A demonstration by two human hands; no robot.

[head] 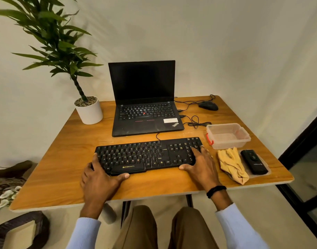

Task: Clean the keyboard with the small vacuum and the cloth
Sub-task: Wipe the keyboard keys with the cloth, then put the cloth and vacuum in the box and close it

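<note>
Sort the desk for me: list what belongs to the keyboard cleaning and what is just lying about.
For the job: black wired keyboard, crumpled yellow cloth, small black handheld vacuum.
Lying about: open black laptop, black wired mouse, clear plastic box with red clasp, green plant in white pot.

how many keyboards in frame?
2. A flat black external keyboard lies near the front edge of the wooden table, left hand gripping its left end, right hand resting on its right end. The open black laptop behind it has a built-in one. None appears hidden.
</note>
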